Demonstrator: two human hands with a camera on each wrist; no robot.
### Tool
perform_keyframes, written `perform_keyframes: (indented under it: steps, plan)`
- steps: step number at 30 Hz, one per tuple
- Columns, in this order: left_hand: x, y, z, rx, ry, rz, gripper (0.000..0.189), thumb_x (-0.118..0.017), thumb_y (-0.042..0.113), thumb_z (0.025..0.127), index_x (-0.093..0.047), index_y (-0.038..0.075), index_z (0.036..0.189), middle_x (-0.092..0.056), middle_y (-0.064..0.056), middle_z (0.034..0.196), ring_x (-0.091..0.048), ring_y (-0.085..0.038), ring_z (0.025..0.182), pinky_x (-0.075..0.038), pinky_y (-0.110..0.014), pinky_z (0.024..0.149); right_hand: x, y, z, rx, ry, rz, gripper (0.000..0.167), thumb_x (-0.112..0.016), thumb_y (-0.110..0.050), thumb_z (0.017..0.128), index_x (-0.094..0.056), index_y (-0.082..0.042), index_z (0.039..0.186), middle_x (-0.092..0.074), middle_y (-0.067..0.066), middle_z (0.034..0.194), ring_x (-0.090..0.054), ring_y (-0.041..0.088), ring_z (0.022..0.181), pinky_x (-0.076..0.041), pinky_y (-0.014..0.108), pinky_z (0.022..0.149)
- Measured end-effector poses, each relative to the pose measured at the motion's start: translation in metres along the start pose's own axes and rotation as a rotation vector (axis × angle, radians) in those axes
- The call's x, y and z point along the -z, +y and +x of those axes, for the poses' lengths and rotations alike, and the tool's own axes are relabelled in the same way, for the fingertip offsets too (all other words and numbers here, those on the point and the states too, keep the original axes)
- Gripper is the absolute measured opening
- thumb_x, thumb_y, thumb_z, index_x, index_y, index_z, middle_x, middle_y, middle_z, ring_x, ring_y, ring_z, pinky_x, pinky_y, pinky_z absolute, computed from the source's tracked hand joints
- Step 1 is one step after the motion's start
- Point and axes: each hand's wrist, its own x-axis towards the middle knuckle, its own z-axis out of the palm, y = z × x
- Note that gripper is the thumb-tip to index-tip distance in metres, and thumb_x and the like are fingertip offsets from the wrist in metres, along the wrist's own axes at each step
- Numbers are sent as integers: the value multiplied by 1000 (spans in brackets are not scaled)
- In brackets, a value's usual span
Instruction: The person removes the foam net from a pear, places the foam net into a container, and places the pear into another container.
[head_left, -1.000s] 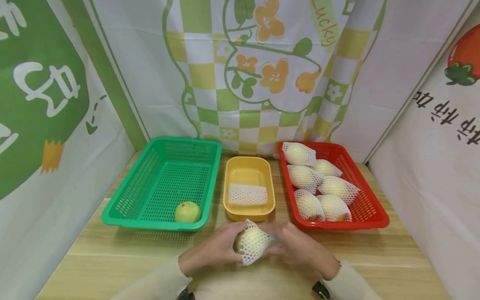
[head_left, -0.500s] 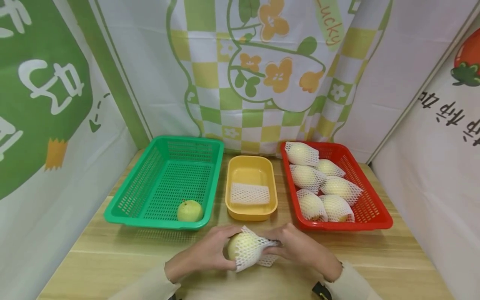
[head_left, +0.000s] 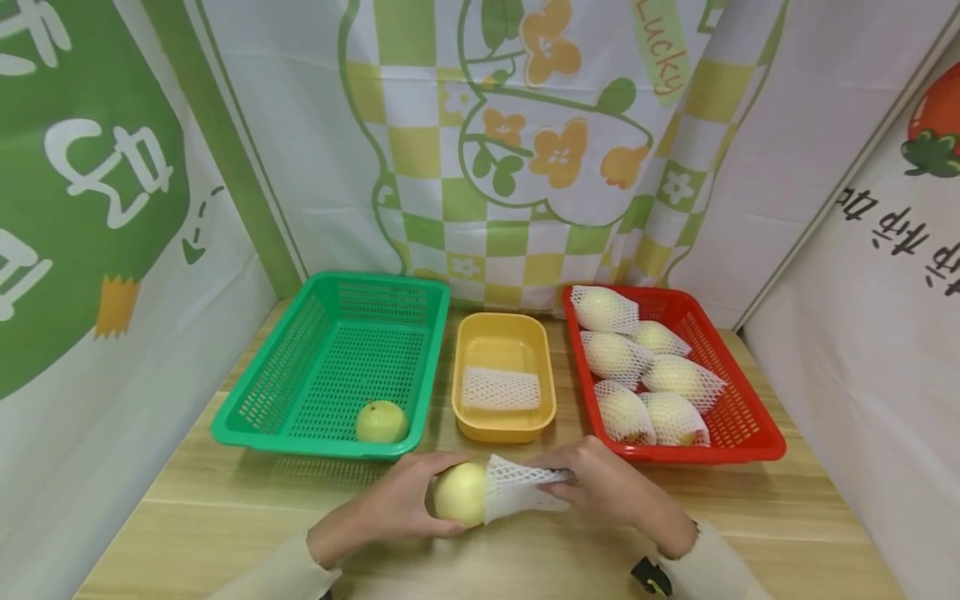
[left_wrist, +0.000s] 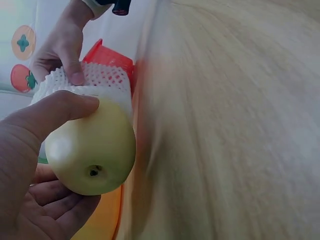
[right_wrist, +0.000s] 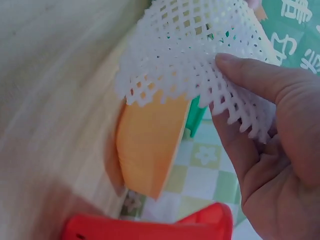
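In the head view my left hand (head_left: 401, 502) grips a round, pale yellow-green pear (head_left: 460, 495) low over the table, fingers and thumb round its sides. A white foam net sleeve (head_left: 517, 490) covers only the pear's right end. The left wrist view shows the pear's bare end (left_wrist: 92, 150) with a small dark hollow, my thumb across its top. My right hand (head_left: 603, 487) pinches the sleeve's loose far end. From the right wrist, the net (right_wrist: 190, 60) spreads wide between thumb and fingers, hiding most of the pear.
A green basket (head_left: 322, 448) at left holds one bare pear (head_left: 382, 422). In the middle, a yellow tub (head_left: 504, 435) contains a flat foam net (head_left: 500, 389). The red basket (head_left: 697, 454) at right bears several netted pears (head_left: 677, 375). Printed curtains (head_left: 517, 242) stand close behind.
The pear, earlier mostly inside the foam net, is now largely bare. My left hand has moved left with it, while my right hand has drawn the net slightly right.
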Motion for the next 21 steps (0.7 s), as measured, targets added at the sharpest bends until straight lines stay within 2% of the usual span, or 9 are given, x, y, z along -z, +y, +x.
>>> perform_keyframes:
  steps: [6,11,17,21]
  plan:
    - [0,-2,-5,9,-11,42,73,-93,36,77,-65,3,135,-75,-7,129,-72,-20,112,-62,-32,92,27,1,-2,-65,-15,4,21,-81,-9,91,-82,-16,111,-80,-6,99,-63,-3,78,-59,17,70]
    - [-1,-3,-7,13,-15,37,74,-92,37,78,-64,1,136,-75,-8,130,-73,-21,112,-63,-32,92,57,1,4,-92,35,-26,16,-79,-9,91,-81,-14,106,-79,-6,95,-60,-1,73,-57,19,66]
    - [-2,-3,-7,14,-24,28,75,-91,38,80,-63,-1,137,-74,-10,131,-73,-23,113,-63,-31,91,84,-2,34,-138,27,-54,13,-79,-16,95,-80,-15,108,-78,-7,97,-63,4,77,-58,22,72]
    - [-2,-3,-7,22,-19,29,76,-92,38,79,-63,-2,137,-74,-11,131,-73,-24,113,-63,-31,91,90,-1,62,-130,-10,-50,6,-78,-19,96,-77,-15,101,-73,-7,89,-59,7,74,-54,24,71]
